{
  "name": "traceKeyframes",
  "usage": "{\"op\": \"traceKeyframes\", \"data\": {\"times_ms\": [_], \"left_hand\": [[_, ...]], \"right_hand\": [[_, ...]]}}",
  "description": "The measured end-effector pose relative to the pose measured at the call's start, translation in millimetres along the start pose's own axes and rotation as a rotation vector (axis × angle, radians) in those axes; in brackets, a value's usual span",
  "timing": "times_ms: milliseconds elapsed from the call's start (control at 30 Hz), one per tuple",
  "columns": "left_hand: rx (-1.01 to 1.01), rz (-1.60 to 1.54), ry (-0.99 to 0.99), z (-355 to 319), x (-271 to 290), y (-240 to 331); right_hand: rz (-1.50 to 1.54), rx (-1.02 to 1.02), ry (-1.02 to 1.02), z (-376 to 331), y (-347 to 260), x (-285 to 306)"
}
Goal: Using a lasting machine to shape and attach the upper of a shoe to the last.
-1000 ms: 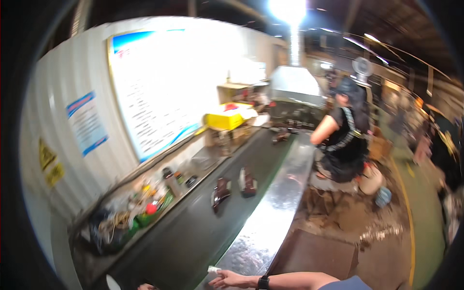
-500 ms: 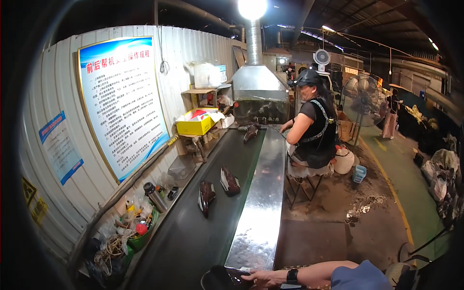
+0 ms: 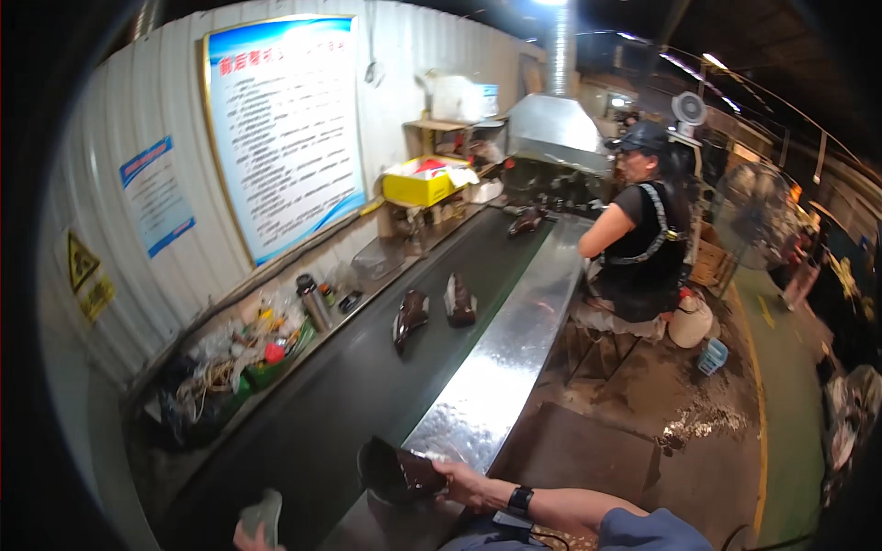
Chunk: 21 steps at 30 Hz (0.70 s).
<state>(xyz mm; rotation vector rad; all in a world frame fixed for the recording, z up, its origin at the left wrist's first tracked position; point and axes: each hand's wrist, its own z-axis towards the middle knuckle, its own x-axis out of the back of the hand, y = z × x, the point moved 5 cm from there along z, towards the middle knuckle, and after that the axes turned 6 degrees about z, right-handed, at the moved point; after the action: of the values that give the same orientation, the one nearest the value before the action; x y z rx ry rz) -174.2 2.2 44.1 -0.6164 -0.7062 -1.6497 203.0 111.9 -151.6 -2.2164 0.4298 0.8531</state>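
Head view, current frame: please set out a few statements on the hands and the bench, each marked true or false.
1. The right hand holds a dark shoe piece. True.
2. The left hand is empty. False: it holds a pale piece.
3. Two dark shoes lie near each other on the belt. True.
4. The wristband is on the left wrist. False: it is on the right.
5. The co-worker is seated. True.

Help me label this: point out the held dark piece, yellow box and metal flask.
Held dark piece [image 3: 406,474]: head view, its side.
Yellow box [image 3: 415,191]: head view, front wall.
Metal flask [image 3: 315,306]: head view, body.
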Motion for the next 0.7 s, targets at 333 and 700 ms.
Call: {"op": "traceKeyframes", "data": {"times_ms": [333,700], "left_hand": [[-0.299,-0.126,-0.336,-54.4,-95.6,199.7],[0.990,-1.228,-0.306,-95.1,-154.8,172.6]], "right_hand": [[0.289,0.045,0.053,-21.9,-35.1,44.4],[-0.188,0.348,-0.104,-106.5,-78.1,-24.3]]}}
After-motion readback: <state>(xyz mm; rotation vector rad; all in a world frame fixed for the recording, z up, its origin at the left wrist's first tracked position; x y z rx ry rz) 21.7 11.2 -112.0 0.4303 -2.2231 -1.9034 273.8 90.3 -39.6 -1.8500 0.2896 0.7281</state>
